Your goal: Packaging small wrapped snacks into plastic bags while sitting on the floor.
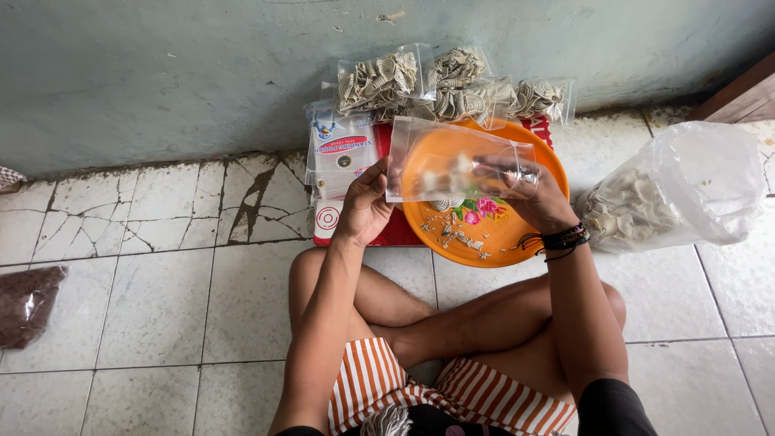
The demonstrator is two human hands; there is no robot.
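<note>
Head view shows you cross-legged on the tiled floor [145,299]. Your left hand [365,206] pinches one edge of a small clear bag [452,161], fingers closed on it; your right hand [537,198] reaches inside its mouth, fingers curled, over the orange plate [517,242]. Few crackers remain there. Beyond, by the wall, filled packets [420,85] are stacked; the big bag of crackers [662,202] looks still well stocked.

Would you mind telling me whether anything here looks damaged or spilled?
The white floor tile by the wall is cracked and broken. A few small pale crumbs lie loose on the round orange plastic plate. Nothing else stands out.
</note>
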